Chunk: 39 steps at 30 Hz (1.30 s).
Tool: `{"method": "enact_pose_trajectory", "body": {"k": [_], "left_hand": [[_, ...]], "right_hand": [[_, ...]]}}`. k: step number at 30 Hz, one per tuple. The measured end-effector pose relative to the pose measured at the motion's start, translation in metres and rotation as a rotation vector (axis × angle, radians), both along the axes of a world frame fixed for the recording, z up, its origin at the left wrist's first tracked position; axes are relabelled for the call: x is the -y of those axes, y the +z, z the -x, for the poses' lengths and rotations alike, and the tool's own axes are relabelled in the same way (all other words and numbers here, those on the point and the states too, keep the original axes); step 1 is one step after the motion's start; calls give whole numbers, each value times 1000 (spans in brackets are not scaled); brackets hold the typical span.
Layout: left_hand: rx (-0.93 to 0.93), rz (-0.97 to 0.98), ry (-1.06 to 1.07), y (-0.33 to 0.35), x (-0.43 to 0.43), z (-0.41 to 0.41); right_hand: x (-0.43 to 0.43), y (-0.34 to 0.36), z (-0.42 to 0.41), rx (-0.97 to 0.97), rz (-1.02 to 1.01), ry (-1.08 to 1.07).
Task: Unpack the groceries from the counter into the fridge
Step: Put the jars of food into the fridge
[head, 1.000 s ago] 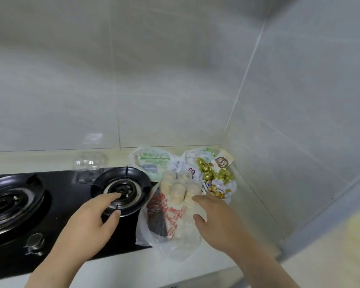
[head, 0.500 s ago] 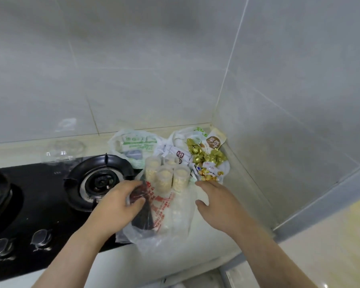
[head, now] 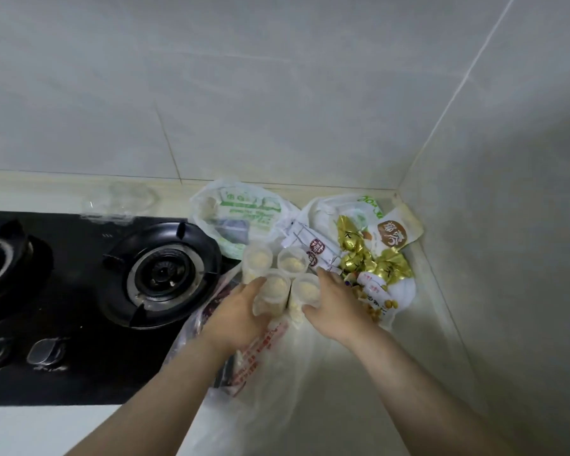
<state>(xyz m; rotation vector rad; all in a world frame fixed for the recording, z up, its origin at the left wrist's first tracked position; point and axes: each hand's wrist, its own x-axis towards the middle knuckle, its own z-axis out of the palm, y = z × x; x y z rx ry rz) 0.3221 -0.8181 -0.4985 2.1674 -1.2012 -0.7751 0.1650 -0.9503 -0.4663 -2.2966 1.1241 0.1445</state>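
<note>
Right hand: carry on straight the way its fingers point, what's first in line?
The right hand grips the front-right cup, fingers pointing away and slightly left. Straight on, it would probably meet the back-right cup first, perhaps the white sachets beside it; depth is unclear.

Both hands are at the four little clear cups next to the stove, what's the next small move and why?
Probably tighten the left hand and right hand on the two near cups and lift straight up. Each hand lies against one, though a full grip isn't clear; the cups stand upright, packed against the far cups on a loose plastic bag.
</note>
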Motion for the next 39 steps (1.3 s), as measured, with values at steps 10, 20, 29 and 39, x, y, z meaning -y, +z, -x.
{"method": "enact_pose_trajectory", "body": {"k": [10, 20, 29, 39], "left_hand": [[-14, 62, 340, -23, 25, 28], [-136, 254, 410, -11, 15, 30], [-252, 528, 561, 65, -45, 16], [-146, 711, 925, 135, -204, 10]], "right_hand": [[21, -21, -3, 55, -113, 25], [32, -11, 11, 207, -188, 67], [2, 36, -11, 468, -216, 93], [-123, 113, -81, 679, -374, 407]]}}
